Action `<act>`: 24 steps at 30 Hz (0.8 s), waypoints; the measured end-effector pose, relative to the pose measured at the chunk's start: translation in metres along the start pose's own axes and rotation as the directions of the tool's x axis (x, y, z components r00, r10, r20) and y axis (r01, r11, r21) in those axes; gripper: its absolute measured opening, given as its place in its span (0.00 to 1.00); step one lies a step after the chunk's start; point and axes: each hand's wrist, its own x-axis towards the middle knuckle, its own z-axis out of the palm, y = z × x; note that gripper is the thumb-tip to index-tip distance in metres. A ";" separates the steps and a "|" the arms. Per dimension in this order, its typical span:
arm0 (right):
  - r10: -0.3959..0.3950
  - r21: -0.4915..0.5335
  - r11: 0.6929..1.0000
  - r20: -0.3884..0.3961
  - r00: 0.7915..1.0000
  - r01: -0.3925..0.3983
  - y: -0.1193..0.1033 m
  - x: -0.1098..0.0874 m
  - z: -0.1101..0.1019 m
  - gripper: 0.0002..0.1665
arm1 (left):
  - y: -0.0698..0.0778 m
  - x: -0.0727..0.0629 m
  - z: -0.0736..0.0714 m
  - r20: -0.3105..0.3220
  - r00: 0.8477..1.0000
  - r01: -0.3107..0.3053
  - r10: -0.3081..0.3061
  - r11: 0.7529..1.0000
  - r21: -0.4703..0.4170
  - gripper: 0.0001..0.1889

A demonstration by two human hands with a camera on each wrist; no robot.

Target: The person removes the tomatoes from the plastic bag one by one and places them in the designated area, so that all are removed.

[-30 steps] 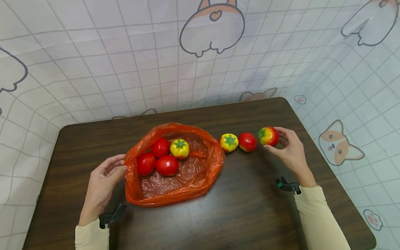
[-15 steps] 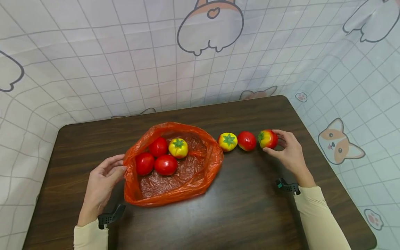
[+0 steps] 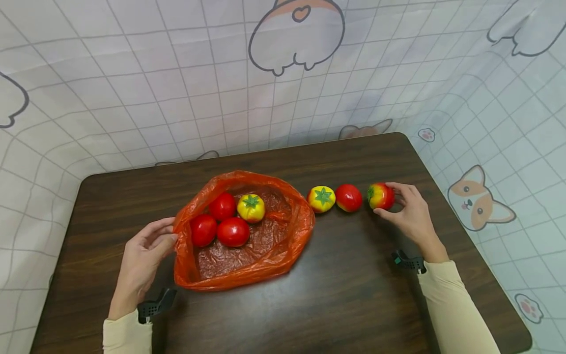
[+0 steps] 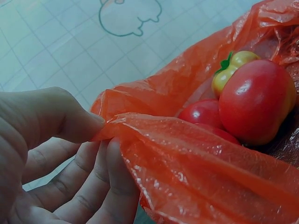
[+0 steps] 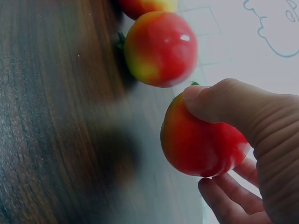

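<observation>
My left hand (image 3: 143,255) pinches the left rim of a red-orange plastic bag (image 3: 247,282) between thumb and fingers; the left wrist view shows the film (image 4: 210,163) gathered at the fingertips. Inside the wide-mouthed bag lie several glossy tomatoes, among them a red tomato (image 3: 233,232) and a yellow one (image 3: 251,208) with its green leaf up. At the right, my right hand (image 3: 411,214) grips a red-and-yellow tomato (image 3: 381,196), thumb on one side, fingers on the other. To its left sit a red tomato (image 3: 349,198) and a yellow-topped tomato (image 3: 321,199), nearly in line.
All of this is on a dark wood-grain table (image 3: 327,295) with rounded corners. White grid-patterned cloth (image 3: 212,88) with cartoon corgis hangs behind and along the right side. The yellow-topped tomato sits right beside the bag's right rim.
The tomato in my right hand has come down a little toward the table and now shows a slightly wider gap to the red one. My left hand stays on the bag rim.
</observation>
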 end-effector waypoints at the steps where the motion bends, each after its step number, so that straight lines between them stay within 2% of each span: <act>1: 0.002 0.001 1.000 0.004 1.000 -0.002 0.000 0.000 0.001 0.42 | 0.000 0.000 0.000 -0.001 1.000 0.002 -0.002 1.000 0.003 0.24; 24: -0.026 -0.021 0.999 0.063 0.998 0.027 0.001 0.000 0.006 0.42 | 0.000 0.002 0.001 -0.007 0.999 0.033 -0.033 0.999 -0.002 0.25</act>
